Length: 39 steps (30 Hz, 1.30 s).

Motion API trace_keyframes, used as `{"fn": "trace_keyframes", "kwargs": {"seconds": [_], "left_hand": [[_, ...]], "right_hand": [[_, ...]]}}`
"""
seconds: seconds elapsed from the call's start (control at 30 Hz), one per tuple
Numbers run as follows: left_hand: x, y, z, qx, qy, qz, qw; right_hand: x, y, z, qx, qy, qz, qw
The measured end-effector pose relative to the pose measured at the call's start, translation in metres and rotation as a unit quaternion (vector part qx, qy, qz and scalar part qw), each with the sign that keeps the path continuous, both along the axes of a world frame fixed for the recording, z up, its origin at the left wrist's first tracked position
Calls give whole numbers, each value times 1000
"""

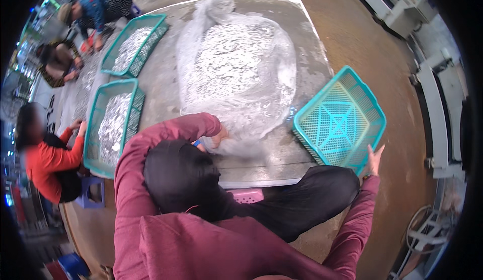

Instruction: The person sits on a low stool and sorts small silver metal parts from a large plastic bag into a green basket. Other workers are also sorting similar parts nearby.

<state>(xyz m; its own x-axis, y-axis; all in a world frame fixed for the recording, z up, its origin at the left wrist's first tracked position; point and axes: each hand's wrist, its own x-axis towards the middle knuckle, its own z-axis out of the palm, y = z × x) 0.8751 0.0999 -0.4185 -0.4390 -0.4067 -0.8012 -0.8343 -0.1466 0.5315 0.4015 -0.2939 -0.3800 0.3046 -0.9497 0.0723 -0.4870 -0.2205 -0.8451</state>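
My left hand (220,137) is closed at the near edge of a clear plastic sheet (187,73), and a pale, blurred fold of it trails from the fingers. Its fingers are partly hidden. Many small silvery pieces, perhaps little fish, lie heaped (234,58) on the sheet; their kind is too fine to make out. A bit of blue shows beside the left wrist. At the right, my right hand (374,160) grips the near right rim of a teal plastic basket (338,121). That basket is tilted toward me, with nothing inside.
The sheet lies on a low grey platform (307,38) with a pale edge. Two teal baskets (132,73) (90,129) of silvery pieces stand to the left. Beyond them, several people work around another pile. A blue stool (93,194) is at left; grey machines (432,104) line the right.
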Motion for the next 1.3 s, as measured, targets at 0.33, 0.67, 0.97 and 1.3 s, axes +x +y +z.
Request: {"fn": "trace_keyframes", "kwargs": {"seconds": [0.33,0.67,0.97,1.3], "left_hand": [[-56,55,111,-125,277,266,915],[-51,57,121,-497,-24,441,747],[-39,21,39,-327,-133,378,856],[22,173,-28,-14,-309,294,904]], "right_hand": [[361,197,67,-241,122,499,824],[295,245,-19,-144,487,588,629],[227,259,-42,-241,609,521,547],[206,236,-88,-20,751,452,482]]}}
